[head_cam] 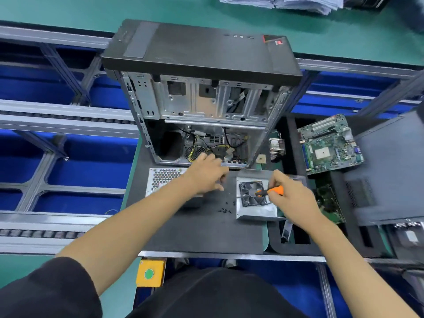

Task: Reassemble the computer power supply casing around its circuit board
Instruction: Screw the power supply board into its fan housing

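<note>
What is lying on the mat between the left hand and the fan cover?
Head view: small black screws lie scattered on the mat between the left hand and the fan cover.

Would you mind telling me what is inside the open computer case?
Inside the computer case are bare metal drive bays, and lower down yellow and black cables beside a honeycomb vent. The left hand covers the nearest part, so what lies there is hidden.
</note>
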Motion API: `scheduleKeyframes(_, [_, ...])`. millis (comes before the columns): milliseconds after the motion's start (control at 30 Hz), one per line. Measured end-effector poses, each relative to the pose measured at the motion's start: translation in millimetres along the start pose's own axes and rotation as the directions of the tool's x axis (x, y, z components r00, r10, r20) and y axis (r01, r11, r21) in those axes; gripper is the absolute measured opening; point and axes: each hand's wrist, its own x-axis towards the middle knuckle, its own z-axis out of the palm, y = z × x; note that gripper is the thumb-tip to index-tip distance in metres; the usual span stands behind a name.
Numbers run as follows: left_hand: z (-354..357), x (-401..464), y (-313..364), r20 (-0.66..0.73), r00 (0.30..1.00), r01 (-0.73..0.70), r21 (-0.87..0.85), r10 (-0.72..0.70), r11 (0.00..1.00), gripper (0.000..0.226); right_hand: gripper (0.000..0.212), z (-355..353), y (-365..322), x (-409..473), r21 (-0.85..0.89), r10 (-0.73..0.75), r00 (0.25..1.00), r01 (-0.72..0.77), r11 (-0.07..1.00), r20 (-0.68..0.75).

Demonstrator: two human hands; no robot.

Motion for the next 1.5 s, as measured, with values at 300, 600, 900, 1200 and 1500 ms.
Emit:
scheduleKeyframes(300, [41,35,60,0.354,0.912,0.191,0.082,-0.208,0.978,0.023,0.014,39,55,-25,0.23,0.174,0.985,-0.174,0.957,0.023])
scheduleKeyframes(600, [64,41,61,0.393,0.862,0.402,-0.143,-0.321,0.905,0.02,0.017,26,67,-16,0.262,0.156,0.987,-0.157,0.952,0.026])
scheduleKeyframes(900, [56,32,70,0.24,0.924,0.362,-0.29,-0.299,0.886,0.009,0.013,12,62,-9,0.27,0.128,0.992,-0.125,0.955,0.007])
scheduleKeyframes(1200, [-10,-29,44,-0.127,0.92,0.109,-0.825,-0.37,0.554,0.017,0.013,-41,9,3,0.252,-0.071,0.991,0.097,0.963,-0.11])
scheduleKeyframes(1500, [-11,-76,6,-0.14,0.884,0.03,-0.935,-0.445,0.354,0.015,0.013,-54,-77,29,0.139,-0.321,0.943,0.33,0.934,-0.088])
